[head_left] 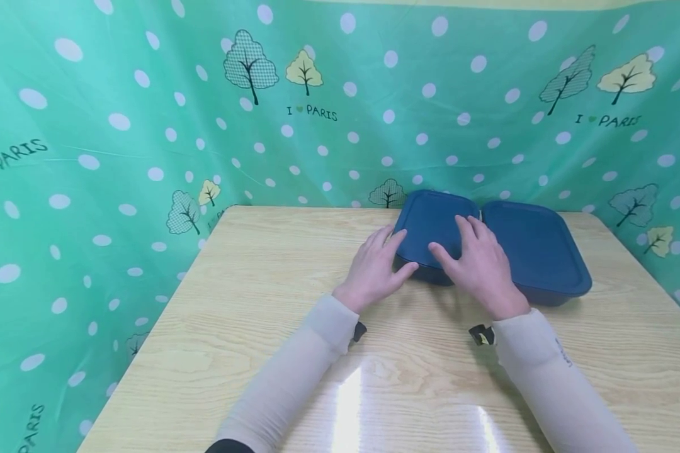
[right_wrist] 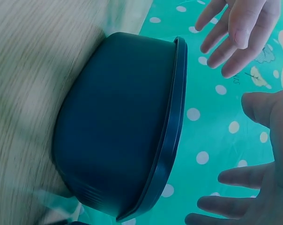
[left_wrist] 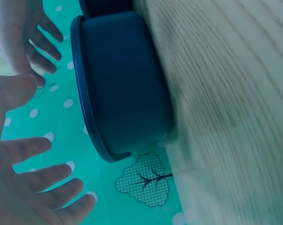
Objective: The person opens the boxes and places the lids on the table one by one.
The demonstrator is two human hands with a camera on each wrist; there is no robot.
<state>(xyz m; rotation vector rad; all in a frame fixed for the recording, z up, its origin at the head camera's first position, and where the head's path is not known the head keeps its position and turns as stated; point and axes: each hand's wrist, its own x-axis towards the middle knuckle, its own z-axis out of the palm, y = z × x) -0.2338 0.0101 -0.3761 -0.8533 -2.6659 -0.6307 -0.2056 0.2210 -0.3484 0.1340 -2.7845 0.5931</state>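
Observation:
A dark blue lidded container (head_left: 439, 226) stands near the back of the table, its left edge overlapped by my left hand (head_left: 374, 267) in the head view. My right hand (head_left: 481, 261) hovers over its front right part, thumb spread toward the other hand. Both hands hold nothing, and their fingers are spread. In the left wrist view a gap shows between the fingers and the container's lid rim (left_wrist: 85, 89). The right wrist view likewise shows the lid rim (right_wrist: 172, 126) apart from my right fingers. A second blue container (head_left: 538, 251) sits close beside the first on the right.
The pale wooden table (head_left: 249, 302) carries both containers. Behind it hangs a green curtain (head_left: 317, 151) with white dots and printed trees, which also runs along the left and right sides.

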